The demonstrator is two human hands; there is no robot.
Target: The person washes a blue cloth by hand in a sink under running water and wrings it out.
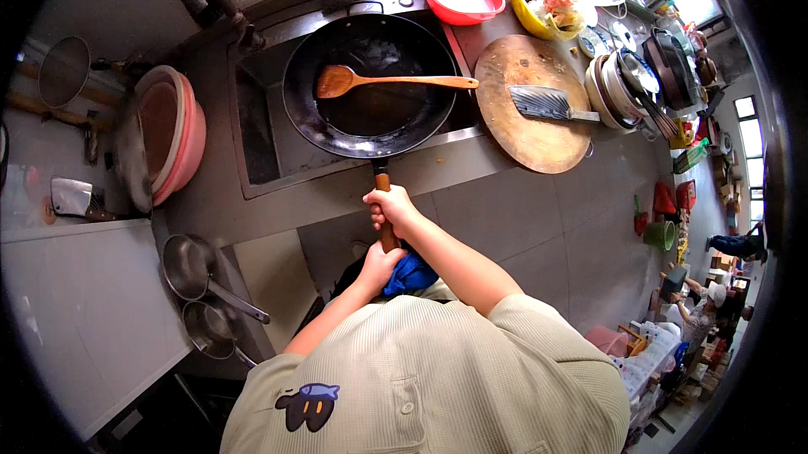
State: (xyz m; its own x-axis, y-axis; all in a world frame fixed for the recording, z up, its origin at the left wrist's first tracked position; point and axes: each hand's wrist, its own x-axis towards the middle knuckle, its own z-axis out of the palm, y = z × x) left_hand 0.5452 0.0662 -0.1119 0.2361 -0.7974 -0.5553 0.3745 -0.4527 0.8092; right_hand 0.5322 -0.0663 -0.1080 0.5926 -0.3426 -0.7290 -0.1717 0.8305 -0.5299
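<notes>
A black wok [370, 132] rests over the sink, its wooden handle [388, 238] pointing back at me. My right hand [392, 209] is wrapped around the middle of that handle. Behind it, my left hand [383, 269] grips the handle's end, its fingers mostly hidden. A bunched blue cloth [410, 276] shows right beside the left hand; whether that hand holds it too is unclear. Across the wok lies a wooden spatula [337, 81], its handle reaching over the right rim. The wok's inside looks dark and shiny.
To the right, a cleaver [543, 104] lies on a round chopping board [526, 147]. Red [461, 16] and yellow basins [526, 21] stand behind; stacked bowls [602, 92] are farther right. Pink basins [189, 147], metal pots [187, 267] and another cleaver [71, 197] are left. A person [699, 315] is at far right.
</notes>
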